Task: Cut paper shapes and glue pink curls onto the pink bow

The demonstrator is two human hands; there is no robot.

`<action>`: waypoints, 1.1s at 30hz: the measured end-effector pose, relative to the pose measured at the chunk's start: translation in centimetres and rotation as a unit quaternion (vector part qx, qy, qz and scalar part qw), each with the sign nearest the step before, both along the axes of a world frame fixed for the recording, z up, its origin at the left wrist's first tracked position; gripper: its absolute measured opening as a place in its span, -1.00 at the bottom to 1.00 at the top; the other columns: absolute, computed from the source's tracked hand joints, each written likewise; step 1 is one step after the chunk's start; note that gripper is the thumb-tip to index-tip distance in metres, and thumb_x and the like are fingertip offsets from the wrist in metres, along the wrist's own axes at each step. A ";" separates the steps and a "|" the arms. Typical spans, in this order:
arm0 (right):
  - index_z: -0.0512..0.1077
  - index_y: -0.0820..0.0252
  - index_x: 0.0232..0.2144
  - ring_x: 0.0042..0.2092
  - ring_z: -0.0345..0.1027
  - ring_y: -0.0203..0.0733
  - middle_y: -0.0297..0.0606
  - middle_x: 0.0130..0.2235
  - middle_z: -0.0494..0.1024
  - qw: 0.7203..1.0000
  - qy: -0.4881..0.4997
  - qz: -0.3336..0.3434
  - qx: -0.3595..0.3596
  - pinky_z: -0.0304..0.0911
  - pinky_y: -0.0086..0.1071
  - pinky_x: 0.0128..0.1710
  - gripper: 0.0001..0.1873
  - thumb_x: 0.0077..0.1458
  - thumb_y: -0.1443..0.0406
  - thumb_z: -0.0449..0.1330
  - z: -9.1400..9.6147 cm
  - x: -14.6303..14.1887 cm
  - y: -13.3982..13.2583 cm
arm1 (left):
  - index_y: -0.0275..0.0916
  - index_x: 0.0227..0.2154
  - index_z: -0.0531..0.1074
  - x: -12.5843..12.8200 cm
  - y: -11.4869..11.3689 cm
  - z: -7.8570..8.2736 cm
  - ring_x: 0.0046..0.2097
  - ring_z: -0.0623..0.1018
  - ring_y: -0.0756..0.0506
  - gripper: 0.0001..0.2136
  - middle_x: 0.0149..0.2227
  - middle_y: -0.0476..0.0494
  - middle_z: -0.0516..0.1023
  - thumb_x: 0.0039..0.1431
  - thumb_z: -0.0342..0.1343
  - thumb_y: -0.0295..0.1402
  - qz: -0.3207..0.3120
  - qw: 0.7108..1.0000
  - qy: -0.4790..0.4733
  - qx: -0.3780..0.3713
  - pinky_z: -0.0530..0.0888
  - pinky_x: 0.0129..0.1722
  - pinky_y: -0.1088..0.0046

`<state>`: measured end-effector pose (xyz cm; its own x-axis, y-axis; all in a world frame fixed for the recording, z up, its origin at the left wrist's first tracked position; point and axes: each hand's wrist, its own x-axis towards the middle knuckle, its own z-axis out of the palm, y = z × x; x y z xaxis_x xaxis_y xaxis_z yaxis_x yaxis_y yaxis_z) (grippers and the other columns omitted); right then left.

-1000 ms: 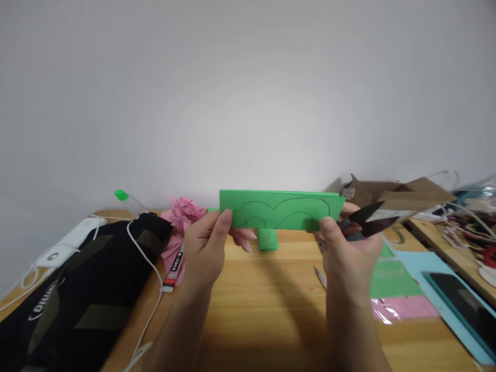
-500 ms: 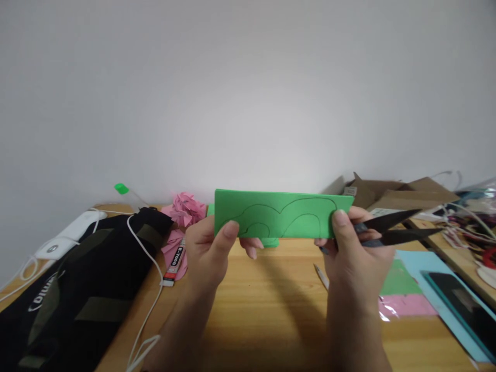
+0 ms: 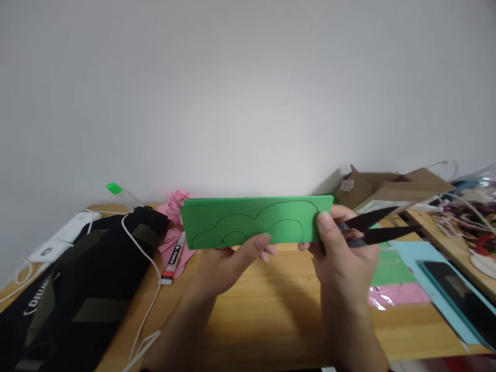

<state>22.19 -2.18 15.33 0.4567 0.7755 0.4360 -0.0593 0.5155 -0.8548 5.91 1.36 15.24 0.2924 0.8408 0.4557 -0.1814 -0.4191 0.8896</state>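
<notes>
Both hands hold up a green paper strip [image 3: 248, 221] with a curved pencil outline drawn on it, above the wooden table [image 3: 271, 305]. My left hand [image 3: 228, 261] supports the strip from below and behind, with a fingertip on its lower edge. At the strip's right end my right hand [image 3: 343, 253] pinches it with the thumb in front. The same hand also grips small black scissors [image 3: 374, 230], whose blades point right and stand apart.
A black bag [image 3: 77, 279] with a white cable over it lies at the left. Behind it are pink paper scraps [image 3: 176, 204] and a glue tube [image 3: 172, 261]. Green, pink and blue sheets [image 3: 395, 281], a dark tablet [image 3: 457, 292] and brown cardboard boxes [image 3: 391, 188] fill the right.
The green strip has shifted left and now shows wider. My left hand moved from gripping its left end to supporting it from beneath. The right hand kept its hold.
</notes>
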 end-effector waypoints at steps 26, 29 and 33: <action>0.53 0.10 -0.37 -0.61 0.39 -0.36 -0.43 -0.59 0.55 0.997 0.018 0.069 0.005 0.29 -0.54 -0.63 -0.93 0.14 0.34 0.36 0.5 -0.6 -0.4 | -0.19 -0.60 0.49 0.9 0.5 -1.2 -0.43 0.61 -0.04 -0.74 -0.53 0.01 0.61 0.21 0.23 -0.33 0.048 0.996 -0.067 0.041 0.55 -0.33 0.42; 0.53 0.09 -0.36 -0.57 0.44 -0.37 -0.42 -0.56 0.59 0.995 0.032 0.095 -0.006 0.29 -0.57 -0.62 -0.92 0.15 0.36 0.36 0.4 -1.0 -0.5 | -0.20 -0.57 0.49 1.1 0.4 -1.1 -0.47 0.59 -0.04 -0.74 -0.57 0.01 0.57 0.22 0.22 -0.29 0.034 0.997 -0.061 0.028 0.53 -0.38 0.42; 0.53 0.07 -0.34 -0.59 0.41 -0.42 -0.45 -0.55 0.59 0.992 0.046 0.116 -0.002 0.21 -0.61 -0.66 -0.90 0.16 0.38 0.35 0.2 -1.1 -0.5 | -0.21 -0.56 0.49 1.6 0.3 -0.8 -0.49 0.58 -0.04 -0.74 -0.58 -0.02 0.56 0.24 0.19 -0.28 0.007 0.997 -0.080 0.000 0.53 -0.42 0.41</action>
<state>21.04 -2.66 15.51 0.3029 0.8664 0.3971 -0.2546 0.4750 -0.8423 7.53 1.65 14.43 0.2052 0.8438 0.4959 -0.3150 -0.4227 0.8497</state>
